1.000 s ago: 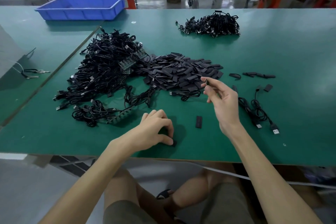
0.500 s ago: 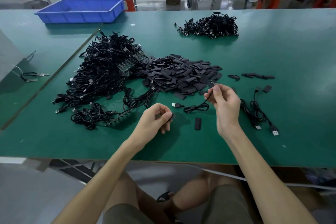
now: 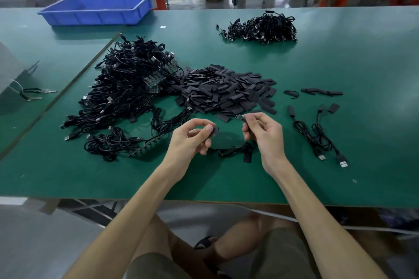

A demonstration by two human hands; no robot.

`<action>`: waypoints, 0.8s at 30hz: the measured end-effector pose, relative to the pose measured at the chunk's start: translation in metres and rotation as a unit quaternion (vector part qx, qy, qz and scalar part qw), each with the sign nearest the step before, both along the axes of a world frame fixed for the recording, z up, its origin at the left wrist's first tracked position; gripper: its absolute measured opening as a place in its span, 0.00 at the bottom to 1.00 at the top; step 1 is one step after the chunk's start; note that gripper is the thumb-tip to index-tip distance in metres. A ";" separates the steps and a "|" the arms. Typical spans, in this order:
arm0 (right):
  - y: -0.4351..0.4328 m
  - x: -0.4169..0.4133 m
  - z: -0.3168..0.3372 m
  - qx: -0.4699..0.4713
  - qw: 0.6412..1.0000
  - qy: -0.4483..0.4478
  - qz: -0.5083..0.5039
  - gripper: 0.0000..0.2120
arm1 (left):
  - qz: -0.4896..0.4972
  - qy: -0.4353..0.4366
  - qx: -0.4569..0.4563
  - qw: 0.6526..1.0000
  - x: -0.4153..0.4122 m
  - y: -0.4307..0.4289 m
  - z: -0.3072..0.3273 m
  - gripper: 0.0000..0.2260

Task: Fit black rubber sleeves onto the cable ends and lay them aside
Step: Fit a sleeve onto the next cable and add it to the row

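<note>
My left hand (image 3: 192, 137) pinches a flat black rubber sleeve (image 3: 215, 132) between thumb and fingers, raised over the green table. My right hand (image 3: 263, 131) grips a cable end (image 3: 239, 117), its small metal tip pointing left toward the sleeve; a short gap separates them. The rest of this cable (image 3: 234, 150) lies coiled on the table beneath both hands. A loose sleeve (image 3: 247, 157) lies beside the coil. A heap of black sleeves (image 3: 224, 92) sits just beyond my hands, and a big tangle of black cables (image 3: 127, 95) lies to the left.
Two cables (image 3: 317, 136) with sleeved ends lie to the right, with stray sleeves (image 3: 322, 92) behind them. A second cable pile (image 3: 260, 29) sits at the back, a blue bin (image 3: 97, 9) at the far left. The table's front edge (image 3: 204, 199) runs under my forearms.
Both hands rose and came closer together. My left hand picked a sleeve off the table near the front edge; my right hand drew the cable end back from the sleeve heap.
</note>
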State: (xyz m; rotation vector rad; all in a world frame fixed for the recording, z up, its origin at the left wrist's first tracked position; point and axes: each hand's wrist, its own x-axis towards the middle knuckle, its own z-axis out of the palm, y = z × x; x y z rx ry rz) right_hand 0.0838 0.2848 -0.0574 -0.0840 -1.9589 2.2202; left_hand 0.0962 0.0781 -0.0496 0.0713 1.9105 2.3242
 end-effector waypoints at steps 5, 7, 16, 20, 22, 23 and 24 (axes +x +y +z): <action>0.002 -0.002 -0.002 0.035 0.999 -0.006 0.001 0.10 | -0.004 0.005 -0.038 0.999 -0.011 0.012 0.000 0.06; 0.001 -0.001 -0.003 0.079 0.997 -0.001 0.006 0.11 | -0.010 0.013 -0.053 0.998 -0.014 0.016 0.000 0.07; -0.010 0.001 -0.002 0.251 0.967 0.018 0.038 0.13 | 0.050 0.070 -0.079 0.993 -0.015 0.016 -0.011 0.06; -0.010 0.004 -0.001 0.229 0.973 0.022 0.030 0.11 | 0.062 0.079 -0.071 0.992 -0.014 0.016 -0.013 0.07; -0.011 0.005 0.000 0.210 0.977 0.019 0.031 0.03 | 0.061 0.068 -0.064 0.994 -0.016 0.014 -0.013 0.07; -0.012 0.006 0.000 0.205 0.978 0.018 0.032 0.01 | 0.058 0.061 -0.062 0.994 -0.017 0.013 -0.012 0.08; -0.012 0.006 0.000 0.203 0.978 0.018 0.034 0.02 | 0.052 0.054 -0.062 0.995 -0.017 0.011 -0.012 0.08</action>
